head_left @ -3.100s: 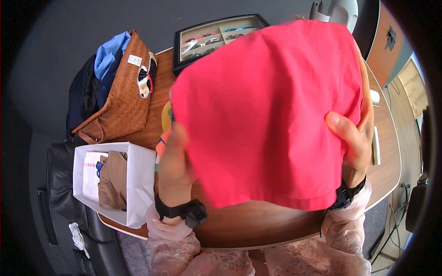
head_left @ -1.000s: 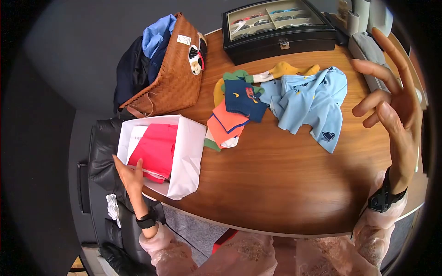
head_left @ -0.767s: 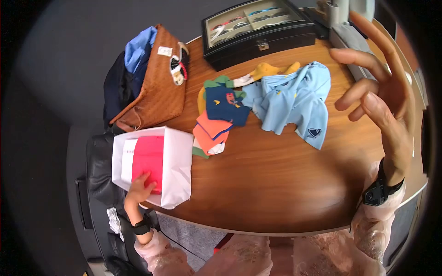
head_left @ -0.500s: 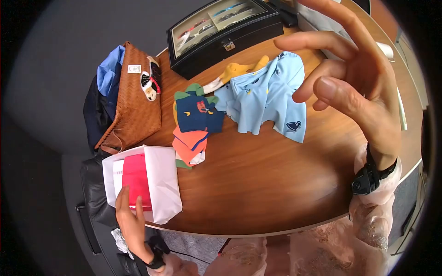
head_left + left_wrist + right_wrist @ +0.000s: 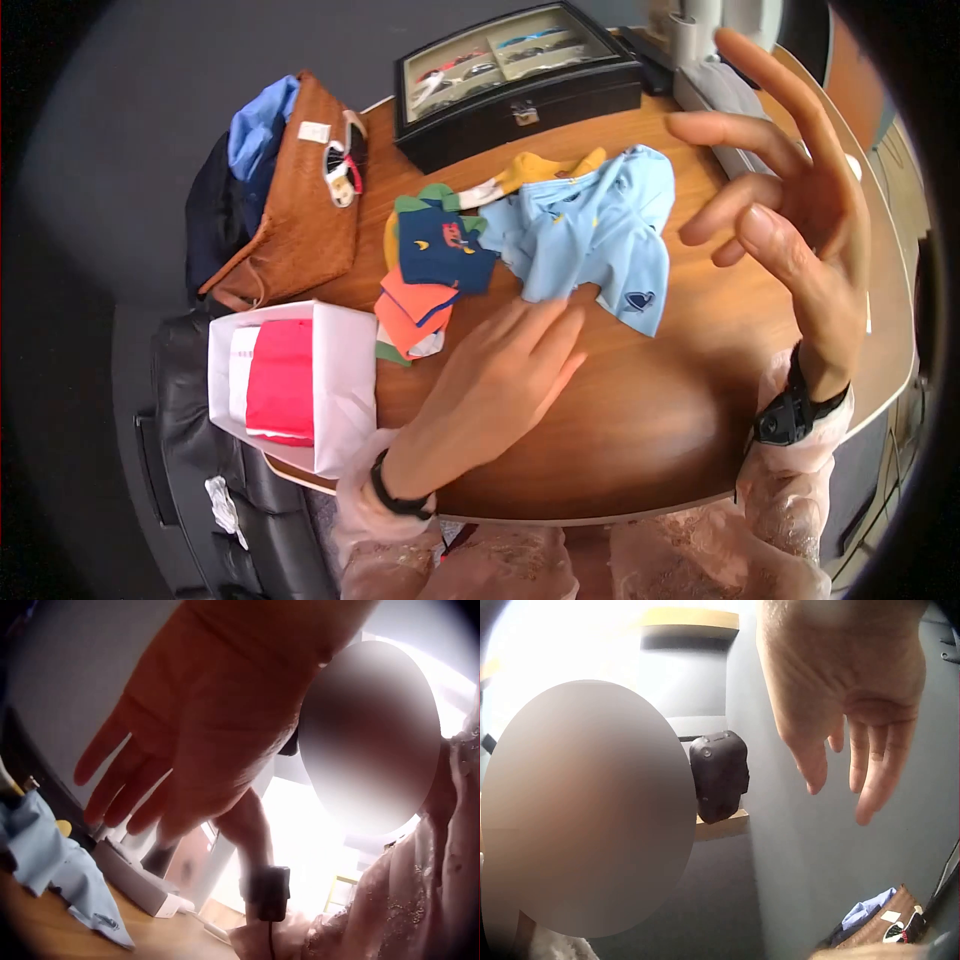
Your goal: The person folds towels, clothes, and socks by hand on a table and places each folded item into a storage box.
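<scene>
My left hand (image 5: 500, 385) reaches over the table with its fingers extended and nothing held. In the head view its fingertips are right at the lower edge of a crumpled light blue garment (image 5: 590, 230) with a dark heart print. Raised at the right, my right hand (image 5: 800, 220) holds nothing, its fingers spread and loosely bent. Left of the blue garment lie a navy folded garment (image 5: 445, 250), an orange folded piece (image 5: 415, 305) and a yellow one (image 5: 540, 170). A folded red garment (image 5: 280, 380) sits in the white box (image 5: 345, 390) beside a white cloth.
A woven basket (image 5: 310, 210) with dark and blue clothes leans at the table's left. At the back stands a black glasses case (image 5: 520, 90) with a clear lid. A grey bundle in a tray (image 5: 720, 100) is behind my right hand. A black leather seat (image 5: 190, 440) adjoins the table's left.
Earlier both hands held up the red garment; it then went into the white box. My left hand pressed on it there, let go and moved right toward the blue garment. The right hand stays raised.
</scene>
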Tool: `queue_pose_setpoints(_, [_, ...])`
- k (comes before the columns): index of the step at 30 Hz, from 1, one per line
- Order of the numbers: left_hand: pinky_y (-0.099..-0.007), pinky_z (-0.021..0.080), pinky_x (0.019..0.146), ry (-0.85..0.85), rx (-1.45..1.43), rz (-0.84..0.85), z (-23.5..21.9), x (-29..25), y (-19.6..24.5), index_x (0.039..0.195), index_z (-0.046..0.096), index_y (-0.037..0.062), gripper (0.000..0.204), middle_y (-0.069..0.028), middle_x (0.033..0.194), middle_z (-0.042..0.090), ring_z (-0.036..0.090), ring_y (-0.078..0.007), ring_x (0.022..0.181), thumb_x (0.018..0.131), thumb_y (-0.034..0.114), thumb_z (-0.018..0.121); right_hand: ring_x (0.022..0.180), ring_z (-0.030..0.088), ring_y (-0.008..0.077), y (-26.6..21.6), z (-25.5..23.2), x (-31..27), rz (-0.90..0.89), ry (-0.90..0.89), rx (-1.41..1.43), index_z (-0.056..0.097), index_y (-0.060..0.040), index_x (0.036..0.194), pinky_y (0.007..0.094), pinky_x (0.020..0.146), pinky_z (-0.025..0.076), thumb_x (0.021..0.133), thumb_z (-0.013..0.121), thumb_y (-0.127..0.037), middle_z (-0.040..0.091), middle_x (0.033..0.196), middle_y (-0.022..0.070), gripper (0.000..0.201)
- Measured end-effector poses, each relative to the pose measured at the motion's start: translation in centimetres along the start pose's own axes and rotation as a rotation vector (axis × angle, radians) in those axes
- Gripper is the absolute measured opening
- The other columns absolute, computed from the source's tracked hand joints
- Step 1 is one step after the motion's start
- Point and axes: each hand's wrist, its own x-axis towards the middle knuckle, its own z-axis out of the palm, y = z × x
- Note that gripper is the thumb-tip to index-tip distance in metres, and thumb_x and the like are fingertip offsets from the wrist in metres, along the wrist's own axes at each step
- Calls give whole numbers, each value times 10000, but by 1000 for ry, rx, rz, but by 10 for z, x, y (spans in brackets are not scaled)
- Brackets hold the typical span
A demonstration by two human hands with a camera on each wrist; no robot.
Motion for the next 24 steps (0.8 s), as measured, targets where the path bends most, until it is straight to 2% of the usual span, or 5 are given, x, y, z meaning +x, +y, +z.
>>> queue_pose_setpoints(8, [-410,408,913,341,64,-100,45,53,-57,1104,532,-9,330,-207,1222,444,449,-365,1133,808,119,601,644,615,117,9,-5,0,-27,32,-75,301,22,1353,159,487,454,771,607,-342,569,1109,190,752])
queue_pose_setpoints(12, [-390,405,924,175,-61,-255,36,41,-63,1157,508,-16,383,-205,1222,468,478,-348,1110,814,129,595,647,616,116,9,-4,3,-19,51,-139,297,22,1355,161,501,466,778,606,-347,568,1117,191,751])
queue_pose_setpoints(18, [-360,426,884,218,-86,-263,24,32,-78,1134,535,-31,372,-192,1141,556,540,-334,1041,808,130,615,688,654,175,14,5,6,74,5,305,261,70,1347,195,499,513,723,642,-266,570,1104,227,804])
queue_pose_setpoints(22, [-364,410,902,217,-197,-350,26,35,-81,1141,527,-34,369,-190,1150,552,529,-331,1062,804,92,612,678,660,190,17,2,8,20,18,317,294,79,1326,212,500,535,697,671,-281,579,1075,239,817])
queue_pose_setpoints(24, [-373,381,940,256,-133,-247,35,38,-79,1159,519,-28,382,-194,1210,507,473,-336,1133,805,87,606,675,658,182,16,1,8,59,36,292,300,77,1324,207,495,530,699,672,-289,580,1071,238,815])
